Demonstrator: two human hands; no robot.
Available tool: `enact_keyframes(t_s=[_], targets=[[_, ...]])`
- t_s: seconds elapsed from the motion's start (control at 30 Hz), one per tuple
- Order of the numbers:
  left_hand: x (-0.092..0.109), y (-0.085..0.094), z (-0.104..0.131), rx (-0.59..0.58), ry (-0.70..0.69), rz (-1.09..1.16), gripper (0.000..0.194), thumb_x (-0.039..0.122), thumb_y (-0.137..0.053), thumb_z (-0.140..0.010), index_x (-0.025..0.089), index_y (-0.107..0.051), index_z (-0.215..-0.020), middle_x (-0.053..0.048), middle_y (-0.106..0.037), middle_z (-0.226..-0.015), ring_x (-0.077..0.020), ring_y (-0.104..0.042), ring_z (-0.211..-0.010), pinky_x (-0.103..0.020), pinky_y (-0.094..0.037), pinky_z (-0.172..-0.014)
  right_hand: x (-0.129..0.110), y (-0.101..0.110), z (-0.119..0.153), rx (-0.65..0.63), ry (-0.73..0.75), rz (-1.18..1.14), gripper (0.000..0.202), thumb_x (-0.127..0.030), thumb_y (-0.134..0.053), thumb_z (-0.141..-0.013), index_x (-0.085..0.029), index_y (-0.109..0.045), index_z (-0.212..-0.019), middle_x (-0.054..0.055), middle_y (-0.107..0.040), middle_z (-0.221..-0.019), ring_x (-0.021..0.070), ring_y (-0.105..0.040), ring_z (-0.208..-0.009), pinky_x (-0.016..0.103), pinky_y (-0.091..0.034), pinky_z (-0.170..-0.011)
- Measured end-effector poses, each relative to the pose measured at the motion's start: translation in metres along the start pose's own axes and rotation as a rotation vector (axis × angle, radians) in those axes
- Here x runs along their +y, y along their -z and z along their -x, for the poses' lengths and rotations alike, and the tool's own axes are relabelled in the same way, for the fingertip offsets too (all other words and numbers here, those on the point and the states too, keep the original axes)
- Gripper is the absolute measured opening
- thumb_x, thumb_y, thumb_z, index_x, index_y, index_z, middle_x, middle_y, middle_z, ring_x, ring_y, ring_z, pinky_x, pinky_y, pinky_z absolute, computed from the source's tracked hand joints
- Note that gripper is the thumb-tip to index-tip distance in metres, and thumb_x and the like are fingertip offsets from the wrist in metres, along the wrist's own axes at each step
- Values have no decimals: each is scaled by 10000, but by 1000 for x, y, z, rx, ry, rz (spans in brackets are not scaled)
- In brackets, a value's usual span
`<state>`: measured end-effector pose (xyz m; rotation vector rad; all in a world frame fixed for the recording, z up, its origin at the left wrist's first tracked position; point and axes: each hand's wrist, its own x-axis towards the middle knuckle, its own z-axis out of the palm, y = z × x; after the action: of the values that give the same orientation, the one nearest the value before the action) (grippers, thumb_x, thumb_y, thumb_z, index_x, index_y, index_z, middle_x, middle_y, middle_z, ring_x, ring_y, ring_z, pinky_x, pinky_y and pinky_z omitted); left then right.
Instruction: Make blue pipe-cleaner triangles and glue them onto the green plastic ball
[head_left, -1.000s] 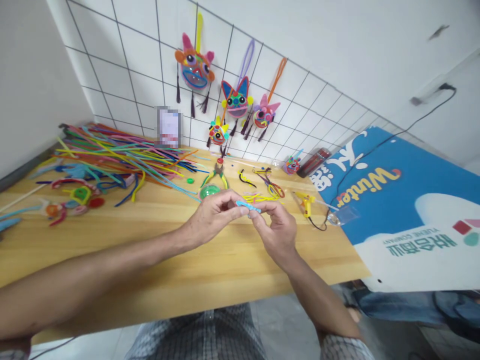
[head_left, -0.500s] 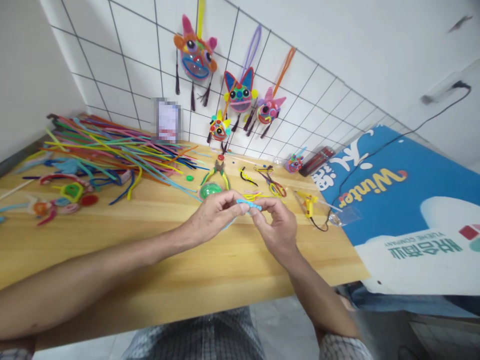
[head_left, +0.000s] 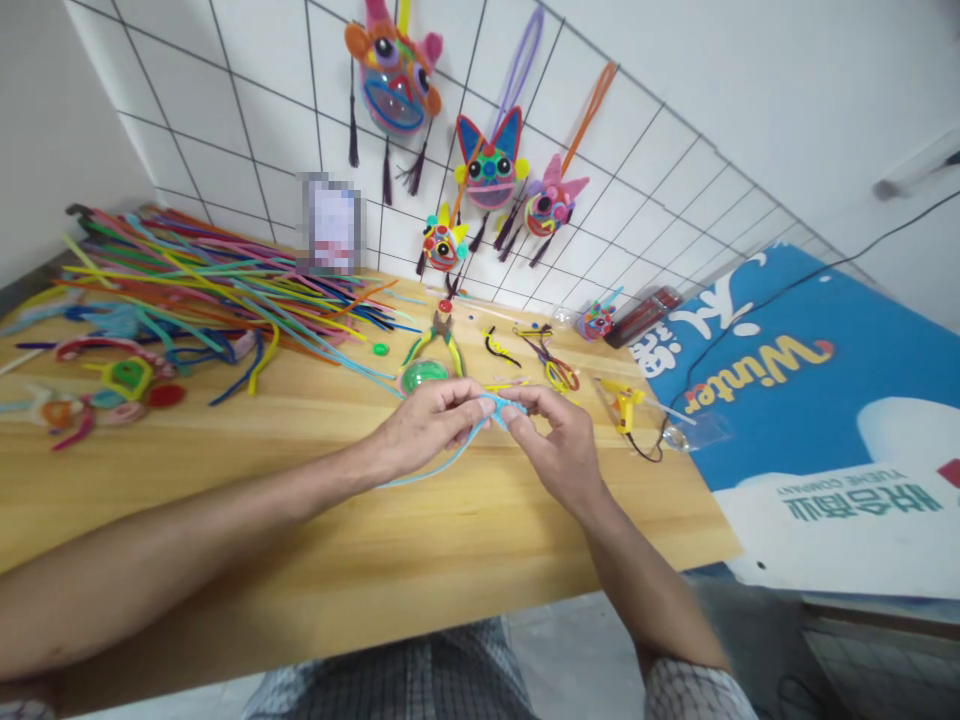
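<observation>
A light blue pipe cleaner (head_left: 498, 405), partly twisted or folded, is held between both hands above the wooden table. My left hand (head_left: 439, 425) pinches its left part between thumb and fingers. On the other side, my right hand (head_left: 551, 430) pinches the right part, its fingertips close to the left thumb. A thin blue length curves down and left beneath my left hand. Just behind the left fingers sits a clear dome with green inside (head_left: 424, 376), beside green-and-yellow pliers (head_left: 442, 335).
Colourful pipe cleaners (head_left: 225, 285) pile at the back left of the table (head_left: 420, 560). A yellow glue gun (head_left: 626, 405) lies right of my hands, near scissors (head_left: 559, 370). Decorated masks (head_left: 491, 170) hang on the grid wall behind. A blue board (head_left: 810, 340) lies at the right.
The blue pipe cleaner has turned between my fingers, and its loose length now shows as a longer curve below my left hand. The view has shifted slightly.
</observation>
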<state>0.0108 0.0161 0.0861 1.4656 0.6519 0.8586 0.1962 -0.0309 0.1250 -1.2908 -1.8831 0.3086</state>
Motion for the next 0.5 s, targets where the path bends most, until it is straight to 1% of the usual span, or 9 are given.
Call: enact_keyframes(t_s=[0.1,0.2,0.27,0.33,0.43,0.47,0.5], targets=[[1,0,0,14,22,-22,364,508,-617,-878,163,-609,-762,56,-472,-573,-88,-404,-519,-231,-320,-503,2,1,-5,-49,-57,-33,99,-235,-641,-885,-216,-730,-847,5,-751,-769,143,-648,-682,271,-514,-674],[3,0,-1,12,48,-18,384,533,-625,-868,161,-633,-772,52,-479,-581,-93,-404,-536,-233,-318,-514,5,0,-7,-56,-120,-75,112,-243,-629,-868,-206,-706,-797,-6,-724,-711,129,-614,-619,256,-490,-621],[1,1,-2,8,51,-28,385,539,-662,-840,160,-647,-775,53,-483,-586,-94,-402,-540,-235,-311,-521,7,-2,-7,-49,-147,-76,113,-249,-623,-858,-205,-695,-783,-10,-704,-692,126,-598,-606,256,-484,-618],[-5,1,-4,12,36,-56,374,525,-686,-822,161,-646,-749,49,-490,-596,-95,-404,-552,-238,-306,-534,10,-4,-6,-56,-155,-70,106,-255,-626,-850,-206,-689,-780,-10,-700,-702,129,-598,-620,262,-488,-639],[-14,3,-6,-8,7,-102,350,483,-657,-849,164,-626,-709,38,-506,-612,-102,-421,-572,-244,-313,-553,14,-6,-4,-108,-151,-72,92,-266,-639,-839,-213,-688,-782,-12,-695,-705,134,-600,-634,269,-483,-649],[-15,3,-6,-4,-8,-124,326,460,-649,-859,166,-626,-718,36,-514,-615,-107,-430,-576,-245,-322,-557,15,-7,-4,-121,-156,-76,86,-265,-645,-832,-216,-684,-773,-16,-684,-692,134,-592,-627,269,-476,-641],[-14,3,-5,26,-34,-162,287,429,-649,-865,169,-634,-745,33,-529,-626,-113,-446,-585,-247,-335,-565,18,-8,-4,-120,-169,-89,85,-266,-652,-823,-217,-676,-758,-21,-668,-672,132,-578,-615,268,-465,-628]])
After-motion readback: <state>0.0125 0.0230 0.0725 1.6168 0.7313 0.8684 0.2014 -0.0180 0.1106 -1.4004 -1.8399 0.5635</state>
